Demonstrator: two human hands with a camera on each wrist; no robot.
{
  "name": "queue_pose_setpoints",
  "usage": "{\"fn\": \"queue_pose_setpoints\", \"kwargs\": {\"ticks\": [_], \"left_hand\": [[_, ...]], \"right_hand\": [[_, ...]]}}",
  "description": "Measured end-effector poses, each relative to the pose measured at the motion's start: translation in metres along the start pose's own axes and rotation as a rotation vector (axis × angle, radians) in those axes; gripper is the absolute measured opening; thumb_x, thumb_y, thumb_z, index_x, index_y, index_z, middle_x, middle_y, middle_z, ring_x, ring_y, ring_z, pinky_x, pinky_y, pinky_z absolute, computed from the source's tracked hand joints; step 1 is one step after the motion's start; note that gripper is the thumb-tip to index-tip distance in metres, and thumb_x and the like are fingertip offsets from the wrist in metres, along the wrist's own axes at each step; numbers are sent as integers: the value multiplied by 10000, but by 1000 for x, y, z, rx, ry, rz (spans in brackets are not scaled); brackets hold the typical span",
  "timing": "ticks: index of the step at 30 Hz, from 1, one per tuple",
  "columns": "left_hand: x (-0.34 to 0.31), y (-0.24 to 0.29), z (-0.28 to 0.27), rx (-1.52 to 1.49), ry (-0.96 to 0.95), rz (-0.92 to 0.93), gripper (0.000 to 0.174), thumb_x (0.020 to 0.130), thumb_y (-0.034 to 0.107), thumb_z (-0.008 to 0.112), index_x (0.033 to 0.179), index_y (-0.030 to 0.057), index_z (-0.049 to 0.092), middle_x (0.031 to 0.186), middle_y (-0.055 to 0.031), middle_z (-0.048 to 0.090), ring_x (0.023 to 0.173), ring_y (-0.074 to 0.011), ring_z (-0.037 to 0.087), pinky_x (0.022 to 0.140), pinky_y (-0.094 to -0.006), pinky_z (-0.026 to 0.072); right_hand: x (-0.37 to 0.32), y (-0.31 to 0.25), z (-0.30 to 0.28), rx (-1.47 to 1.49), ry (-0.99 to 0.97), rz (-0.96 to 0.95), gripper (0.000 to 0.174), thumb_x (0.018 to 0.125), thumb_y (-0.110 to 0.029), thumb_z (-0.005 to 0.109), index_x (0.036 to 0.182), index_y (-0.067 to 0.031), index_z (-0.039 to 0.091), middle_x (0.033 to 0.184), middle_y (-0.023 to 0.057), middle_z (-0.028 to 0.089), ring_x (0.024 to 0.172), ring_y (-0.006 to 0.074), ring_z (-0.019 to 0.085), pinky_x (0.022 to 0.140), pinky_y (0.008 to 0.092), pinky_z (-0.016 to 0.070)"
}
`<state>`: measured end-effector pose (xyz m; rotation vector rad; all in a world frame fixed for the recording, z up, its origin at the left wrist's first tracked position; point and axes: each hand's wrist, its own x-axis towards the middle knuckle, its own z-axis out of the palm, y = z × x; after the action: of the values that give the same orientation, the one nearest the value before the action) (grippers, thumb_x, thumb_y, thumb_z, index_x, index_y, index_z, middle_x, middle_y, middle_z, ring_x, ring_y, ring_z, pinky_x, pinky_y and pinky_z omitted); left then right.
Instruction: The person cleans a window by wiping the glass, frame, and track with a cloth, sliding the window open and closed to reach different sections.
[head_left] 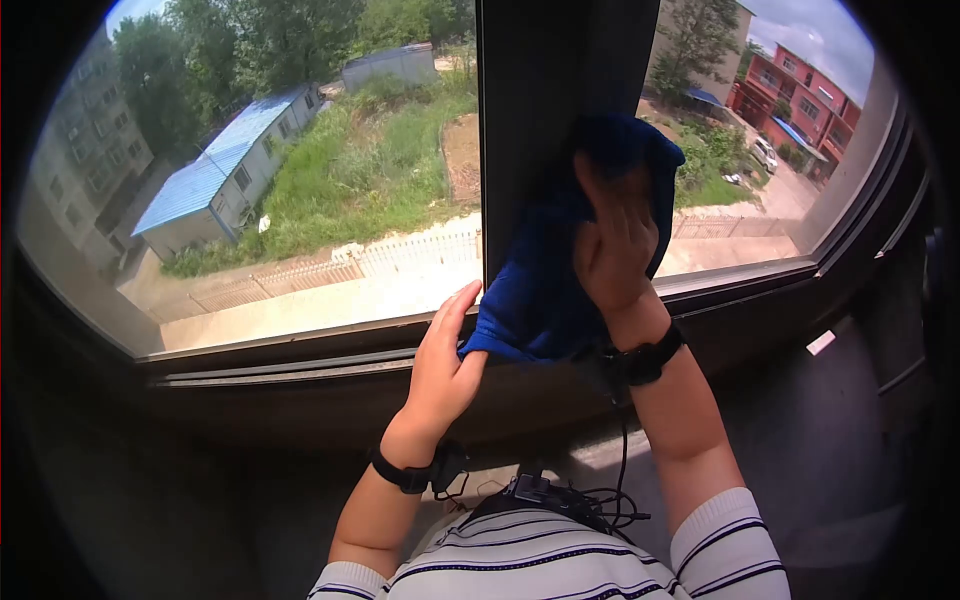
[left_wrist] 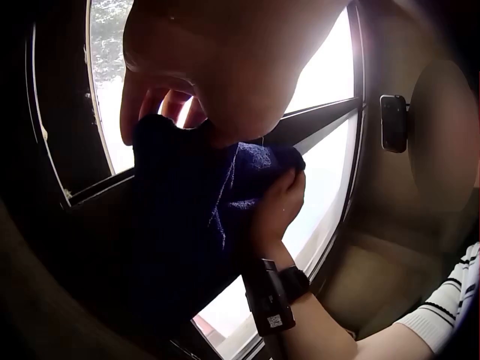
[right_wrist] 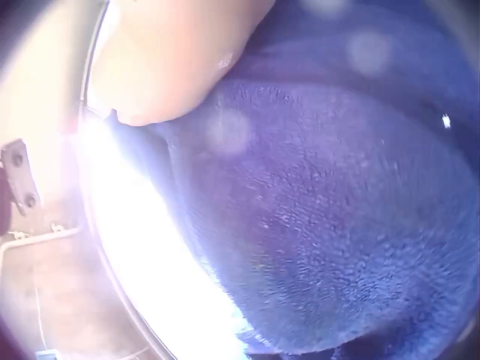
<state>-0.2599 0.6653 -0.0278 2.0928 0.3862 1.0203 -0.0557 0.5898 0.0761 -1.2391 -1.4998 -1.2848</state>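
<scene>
A blue cloth (head_left: 540,300) lies against the dark window post in the head view, draped down and to the left. The right hand (head_left: 620,240) rests on its upper part with fingers extended, pressing it to the post. At the cloth's lower left corner, the left hand (head_left: 445,360) pinches the edge between thumb and fingers beside the frame. The left wrist view shows the left hand (left_wrist: 217,67) over the bunched cloth (left_wrist: 187,225), with the right hand (left_wrist: 281,206) at its far side. Close up in the right wrist view, the cloth (right_wrist: 315,210) fills much of the picture beside part of the right hand (right_wrist: 172,60).
Glass panes (head_left: 350,200) stand on both sides of the dark post (head_left: 520,80), above a sill track (head_left: 290,370). Cables (head_left: 610,510) hang by the person's striped shirt (head_left: 530,560). A small white object (head_left: 821,343) is at the right.
</scene>
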Motion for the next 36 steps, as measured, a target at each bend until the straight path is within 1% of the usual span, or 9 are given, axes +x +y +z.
{"fn": "queue_pose_setpoints", "kwargs": {"ticks": [6,10,13,17,22,24,29,31,36], "left_hand": [[-60,20,1,-372,-222,-368,180,938,67,495,1052,-20,603,924,-125,629,871,-220,604,829,-291,460],[-76,13,26,-1142,-389,-549,479,984,289,559,1376,50,422,1348,-84,492,1228,-172,508,1046,-291,397],[-80,23,35,-1389,-216,-403,815,878,446,715,1472,81,293,1423,-100,418,1341,-167,407,1098,-339,369],[-112,-5,30,-847,-178,-315,825,788,345,840,1412,40,393,1307,-84,555,1230,-242,541,1049,-380,447],[-92,52,11,-991,-29,-543,675,797,90,792,1369,43,439,1294,-76,569,1164,-267,587,1005,-416,463],[-60,67,1,-332,-6,90,671,760,42,793,1345,51,464,1230,-116,594,1071,-310,609,946,-432,467],[72,136,-44,465,388,877,420,706,27,765,1113,68,670,1110,-83,654,1035,-286,599,906,-384,463],[106,156,-31,707,532,881,422,640,30,775,1038,162,725,1075,-6,647,1015,-258,580,858,-361,477],[98,122,28,1071,206,855,326,723,170,639,1034,106,707,984,-23,605,1005,-223,537,755,-326,462]], "right_hand": [[-5,-8,-46,493,311,630,326,1059,-187,427,1306,10,509,1198,125,648,1009,204,669,918,334,530],[-41,-59,-69,1488,374,1390,307,1054,-162,446,1291,21,516,1220,130,621,1085,199,632,980,334,495],[-74,-127,-71,841,-367,896,360,956,14,455,1308,7,532,1241,170,626,1163,271,615,1039,364,448],[-72,-148,-78,1063,-682,772,518,809,154,416,1259,-11,611,1279,229,611,1192,342,609,1050,385,430],[-52,-127,-100,1038,-694,691,592,771,176,461,1314,-28,580,1386,249,536,1280,365,546,1058,386,436],[-51,-123,-110,983,-399,629,565,756,182,492,1286,9,586,1366,305,525,1259,393,559,1049,393,444],[-61,-100,-146,892,45,988,381,876,73,455,1247,46,539,1244,249,617,1128,299,640,999,393,496],[-73,-87,-154,856,7,1088,328,924,19,449,1235,43,550,1195,210,648,1031,248,664,926,360,526],[-97,-71,-155,825,-34,1183,313,925,36,463,1216,34,576,1141,178,674,975,205,664,896,331,526]]}}
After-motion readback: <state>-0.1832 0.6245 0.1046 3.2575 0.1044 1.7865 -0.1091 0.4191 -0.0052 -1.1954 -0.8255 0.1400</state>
